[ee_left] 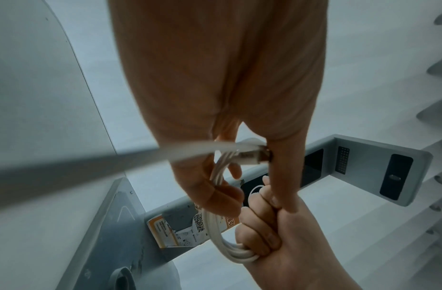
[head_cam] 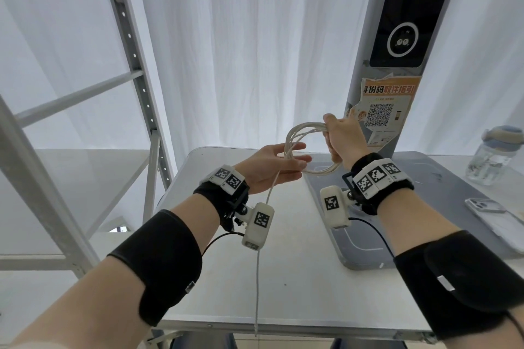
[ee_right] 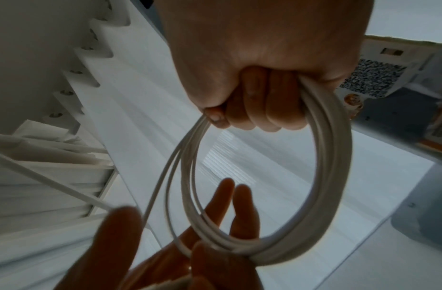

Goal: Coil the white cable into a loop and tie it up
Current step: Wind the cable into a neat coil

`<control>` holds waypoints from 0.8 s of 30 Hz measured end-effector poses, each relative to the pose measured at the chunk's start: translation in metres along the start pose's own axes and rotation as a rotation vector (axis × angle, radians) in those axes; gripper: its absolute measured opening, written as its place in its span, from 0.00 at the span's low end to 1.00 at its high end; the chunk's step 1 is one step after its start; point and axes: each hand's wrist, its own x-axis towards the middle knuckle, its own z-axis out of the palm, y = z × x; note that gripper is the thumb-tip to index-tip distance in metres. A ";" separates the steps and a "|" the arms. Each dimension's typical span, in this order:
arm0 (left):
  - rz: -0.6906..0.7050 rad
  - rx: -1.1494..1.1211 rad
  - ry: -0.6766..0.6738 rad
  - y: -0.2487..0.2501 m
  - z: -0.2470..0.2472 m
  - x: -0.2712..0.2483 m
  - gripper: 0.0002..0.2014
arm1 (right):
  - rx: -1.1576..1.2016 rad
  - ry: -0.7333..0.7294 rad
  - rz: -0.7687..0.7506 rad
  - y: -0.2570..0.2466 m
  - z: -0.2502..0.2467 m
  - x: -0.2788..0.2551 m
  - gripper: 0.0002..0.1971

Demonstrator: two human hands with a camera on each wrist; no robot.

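The white cable (head_cam: pixel 307 125) is wound into a loop of several turns, held up above the table. My right hand (head_cam: pixel 340 136) grips one side of the loop in a fist; the right wrist view shows the coil (ee_right: pixel 334 176) hanging from the curled fingers (ee_right: pixel 264 109). My left hand (head_cam: pixel 272 167) reaches into the loop from the left, its fingers (ee_right: pixel 222 206) straight and spread against the lower strands. The loose tail (head_cam: pixel 257 278) runs from the left palm down past the table's front edge. A plug (ee_left: pixel 249 157) shows by the left thumb.
A white table (head_cam: pixel 297 278) lies under the hands. The grey base (head_cam: pixel 363 244) of a kiosk post (head_cam: pixel 397 65) stands on it at right, with a water bottle (head_cam: pixel 493 156) and a phone (head_cam: pixel 487 205) further right. A metal rack (head_cam: pixel 136 65) stands left.
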 end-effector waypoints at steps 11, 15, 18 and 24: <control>-0.010 -0.012 -0.101 -0.001 0.004 0.000 0.40 | 0.085 0.019 0.117 0.012 -0.004 0.004 0.21; 0.006 -0.039 -0.121 -0.002 0.004 0.000 0.39 | 0.084 0.033 0.123 0.011 -0.005 0.004 0.21; -0.008 -0.072 -0.156 -0.003 0.002 0.000 0.49 | 0.081 0.034 0.133 0.011 -0.006 0.004 0.20; -0.001 -0.105 -0.151 -0.002 0.006 -0.001 0.55 | 0.069 0.040 0.137 0.012 -0.006 0.004 0.20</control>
